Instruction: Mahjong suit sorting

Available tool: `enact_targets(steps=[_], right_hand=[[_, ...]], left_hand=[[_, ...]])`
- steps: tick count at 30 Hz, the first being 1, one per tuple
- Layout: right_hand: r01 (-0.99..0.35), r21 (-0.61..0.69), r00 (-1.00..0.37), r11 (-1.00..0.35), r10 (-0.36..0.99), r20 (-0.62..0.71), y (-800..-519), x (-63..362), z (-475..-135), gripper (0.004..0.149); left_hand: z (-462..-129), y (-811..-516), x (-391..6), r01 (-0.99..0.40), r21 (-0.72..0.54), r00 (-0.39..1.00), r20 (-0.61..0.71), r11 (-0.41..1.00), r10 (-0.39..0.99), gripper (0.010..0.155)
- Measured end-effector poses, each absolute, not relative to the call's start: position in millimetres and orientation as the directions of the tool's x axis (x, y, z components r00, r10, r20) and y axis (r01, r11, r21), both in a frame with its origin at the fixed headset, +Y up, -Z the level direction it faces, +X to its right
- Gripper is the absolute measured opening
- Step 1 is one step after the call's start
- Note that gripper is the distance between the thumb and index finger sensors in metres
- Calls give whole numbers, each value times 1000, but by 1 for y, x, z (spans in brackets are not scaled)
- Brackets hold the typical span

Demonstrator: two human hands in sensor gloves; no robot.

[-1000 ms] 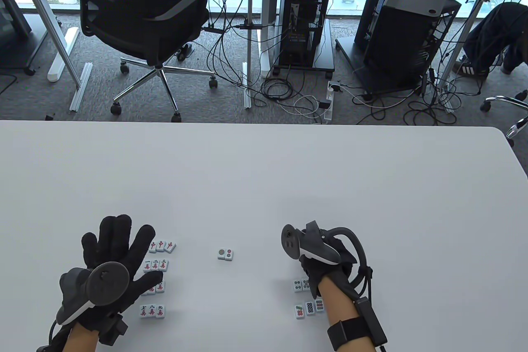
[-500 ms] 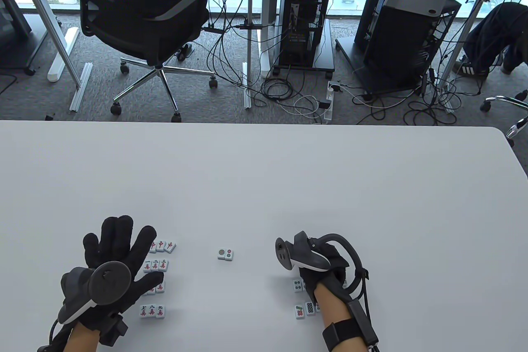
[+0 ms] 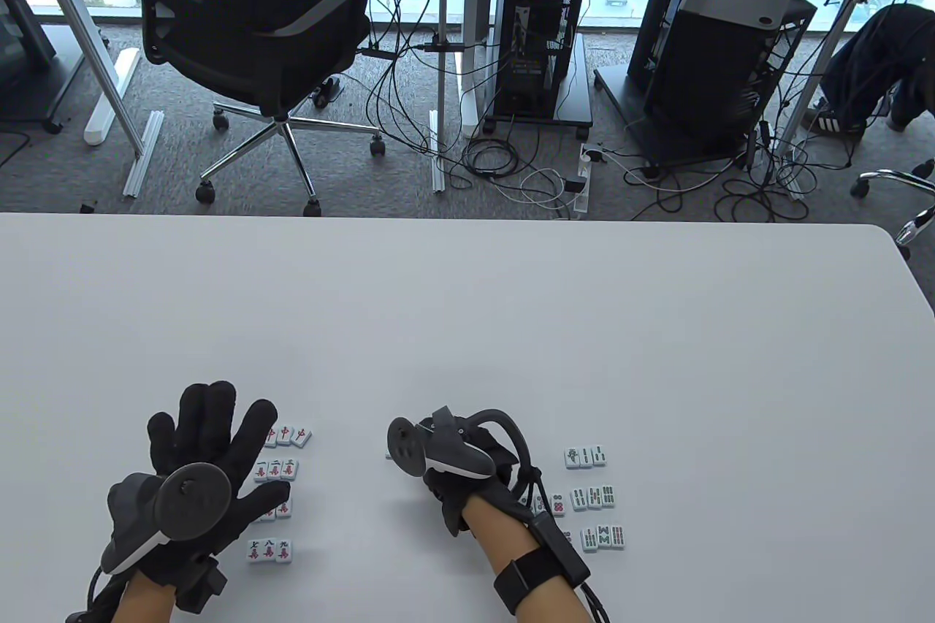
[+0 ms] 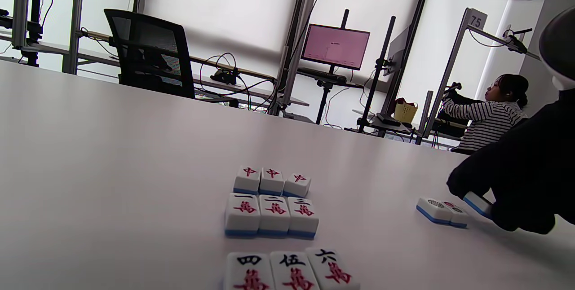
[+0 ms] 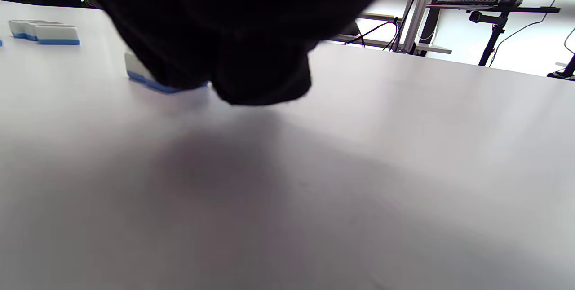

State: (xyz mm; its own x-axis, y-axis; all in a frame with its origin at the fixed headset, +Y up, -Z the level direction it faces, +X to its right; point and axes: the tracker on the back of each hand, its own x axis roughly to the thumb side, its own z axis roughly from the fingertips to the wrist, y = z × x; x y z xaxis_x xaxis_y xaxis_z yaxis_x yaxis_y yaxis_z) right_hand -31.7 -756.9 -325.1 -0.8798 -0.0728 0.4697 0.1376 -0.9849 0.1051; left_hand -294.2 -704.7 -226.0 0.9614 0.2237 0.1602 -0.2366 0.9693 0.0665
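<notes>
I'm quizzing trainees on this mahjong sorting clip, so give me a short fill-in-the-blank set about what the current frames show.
1. The row of three red-character tiles lies farthest from the person, just beyond the one-two-three ____ row.
2. The right hand reaches the pair of ____ tiles at mid-table.
3. The bamboo tiles lie to that hand's ____.
4. The left hand rests with fingers ____.

Missing words: character; dot; right; spread

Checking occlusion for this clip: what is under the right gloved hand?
Left wrist view: the black-gloved right hand puts a white, blue-backed tile beside two white circle-suit tiles. Its face is hidden.
</notes>
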Motion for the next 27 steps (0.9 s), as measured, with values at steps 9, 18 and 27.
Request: enact_targets(steps=[9,18,27], right_hand=[[161,114,-872,-980,-87,482,-765,-38,-328,56],[129,91,-887,-988,-74,457,-738,1,-321,64],[226,258,-919,-939,-118,377,-731,77,-303,62]], left_hand=[[-226,-705,-297,-257,74,957,159,964,243,90],[-226,-705,-298,-263,76,955,161,962,248,90],[-226,-706,-298,-254,67,957,160,965,241,90]])
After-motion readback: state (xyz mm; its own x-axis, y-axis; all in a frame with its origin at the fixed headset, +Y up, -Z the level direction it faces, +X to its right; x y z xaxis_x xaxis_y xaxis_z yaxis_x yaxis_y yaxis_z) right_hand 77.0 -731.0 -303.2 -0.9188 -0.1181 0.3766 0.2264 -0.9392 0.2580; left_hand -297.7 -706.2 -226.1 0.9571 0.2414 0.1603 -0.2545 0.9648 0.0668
